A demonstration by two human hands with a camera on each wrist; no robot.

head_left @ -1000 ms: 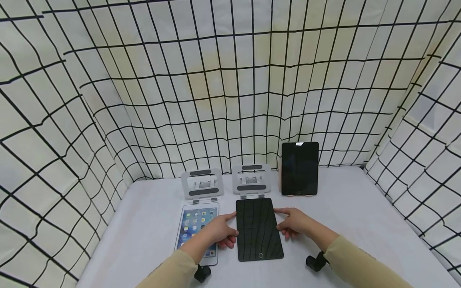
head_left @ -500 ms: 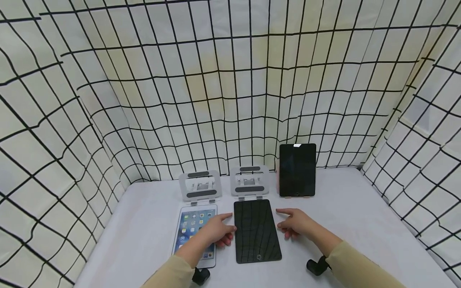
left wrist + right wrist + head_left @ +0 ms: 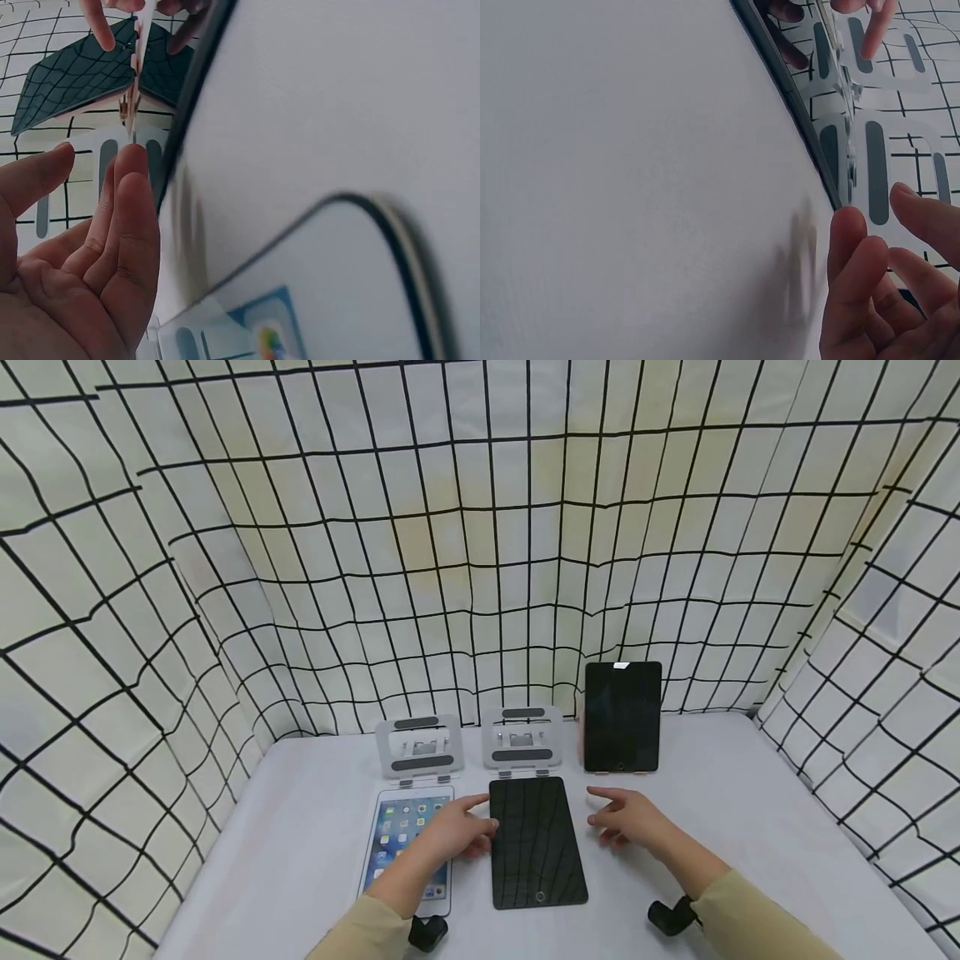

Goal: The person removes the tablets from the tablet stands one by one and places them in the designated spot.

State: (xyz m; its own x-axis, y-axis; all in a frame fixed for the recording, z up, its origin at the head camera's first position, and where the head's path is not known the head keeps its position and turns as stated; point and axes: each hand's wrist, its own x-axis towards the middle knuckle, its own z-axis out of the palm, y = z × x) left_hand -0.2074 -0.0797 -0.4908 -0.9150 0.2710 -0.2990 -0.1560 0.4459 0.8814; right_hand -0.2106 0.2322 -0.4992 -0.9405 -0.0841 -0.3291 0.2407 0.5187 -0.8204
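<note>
A black tablet (image 3: 534, 852) lies flat, its dark screen up and its home button at the near end. My left hand (image 3: 456, 831) is at its left edge, index finger and thumb extended, their tips overlapping the edge in the head view. The right hand (image 3: 628, 817) hovers a short way off the right edge, fingers loosely bent, holding nothing. Under my left forearm lies a white tablet (image 3: 386, 835) with its screen lit, partly hidden. In the right wrist view, the right fingers (image 3: 851, 285) appear near the black tablet's side edge (image 3: 799, 112).
Behind the flat tablets stand two white stands with grey pads, a left stand (image 3: 422, 766) and a middle stand (image 3: 522, 755). Another dark tablet (image 3: 622, 718) is propped upright at the back right. White cloth with black grid lines (image 3: 480, 568) encloses the white tabletop (image 3: 720, 793).
Both hands had fingertips at the black tablet's side edges. The right hand has since drawn away to the right; the left has lifted slightly and stays near its edge. The tablet stays in place.
</note>
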